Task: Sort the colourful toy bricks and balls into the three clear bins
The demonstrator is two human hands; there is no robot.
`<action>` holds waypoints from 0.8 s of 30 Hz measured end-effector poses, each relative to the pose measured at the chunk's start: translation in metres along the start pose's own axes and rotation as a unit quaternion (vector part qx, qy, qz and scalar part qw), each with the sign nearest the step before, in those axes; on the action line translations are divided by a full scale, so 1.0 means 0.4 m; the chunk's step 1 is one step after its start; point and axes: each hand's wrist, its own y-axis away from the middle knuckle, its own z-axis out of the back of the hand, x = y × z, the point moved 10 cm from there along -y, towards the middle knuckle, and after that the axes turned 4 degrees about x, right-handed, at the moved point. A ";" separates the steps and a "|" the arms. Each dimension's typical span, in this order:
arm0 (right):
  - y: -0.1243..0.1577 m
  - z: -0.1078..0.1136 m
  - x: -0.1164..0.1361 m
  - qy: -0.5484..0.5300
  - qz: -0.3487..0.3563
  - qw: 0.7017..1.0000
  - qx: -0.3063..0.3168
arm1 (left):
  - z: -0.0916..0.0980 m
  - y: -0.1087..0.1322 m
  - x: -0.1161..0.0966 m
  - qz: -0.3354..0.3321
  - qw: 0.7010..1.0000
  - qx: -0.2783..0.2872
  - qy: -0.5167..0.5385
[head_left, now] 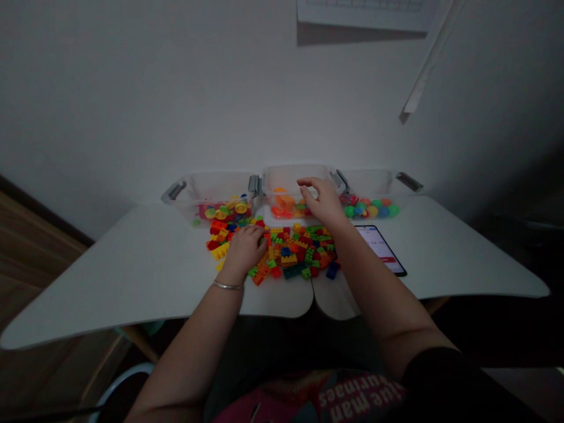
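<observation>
A heap of colourful toy building bricks (288, 252) lies on the table in front of me. My left hand (245, 249) is on the left part of the heap, its fingers curled and close together among the bricks. What those fingertips hold, if anything, is hidden. Raised over the front of the middle clear plastic box (299, 171) is my right hand (324, 202), thumb and forefinger apart, with nothing seen between them. Below it, orange, red and yellow pieces (284, 205) lie inside that box.
On the left stands a clear box (215, 182) of mixed small pieces; on the right, another box (370, 179) holds coloured balls (374, 208). A lit phone (381, 249) lies right of the heap. The white table (145, 264) meets the wall behind.
</observation>
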 end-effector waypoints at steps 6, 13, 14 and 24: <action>0.061 0.052 0.027 -0.034 -0.003 0.998 -0.049 | 0.006 -0.002 -0.009 -0.001 1.000 0.005 0.003; 0.142 -0.056 -0.019 0.034 -0.067 0.994 0.078 | 0.008 -0.003 -0.014 -0.002 1.000 0.005 0.001; 0.155 -0.073 -0.028 0.056 -0.077 0.991 0.092 | 0.007 -0.004 -0.014 -0.002 1.000 0.005 0.000; 0.205 -0.143 -0.069 0.180 -0.087 0.972 0.125 | 0.006 -0.005 -0.018 -0.006 1.000 0.007 -0.001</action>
